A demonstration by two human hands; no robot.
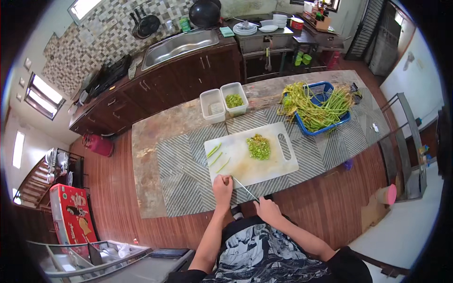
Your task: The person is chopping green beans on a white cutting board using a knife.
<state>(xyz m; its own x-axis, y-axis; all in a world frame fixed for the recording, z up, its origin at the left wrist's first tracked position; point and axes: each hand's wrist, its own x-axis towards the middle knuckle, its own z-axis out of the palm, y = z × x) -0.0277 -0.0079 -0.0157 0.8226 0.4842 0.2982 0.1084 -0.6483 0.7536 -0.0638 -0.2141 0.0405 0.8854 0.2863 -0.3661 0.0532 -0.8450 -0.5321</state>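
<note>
My right hand (269,211) grips a knife (246,189) whose blade points up and left to the near edge of a white plastic cutting board (244,169). At that edge, close to the blade's tip, my left hand (223,187) is closed; whether something small is between its fingers cannot be told. Several green stalk pieces (214,150) lie on the board's left side. A heap of chopped green stalks (259,147) sits right of the board's middle, near the handle slot.
Behind the board stand a plastic container (212,106) and another (234,100) holding chopped greens. A blue basket (322,130) at the right overflows with long green stalks (318,106). A patterned cloth (184,177) lies under the board on the table (150,198).
</note>
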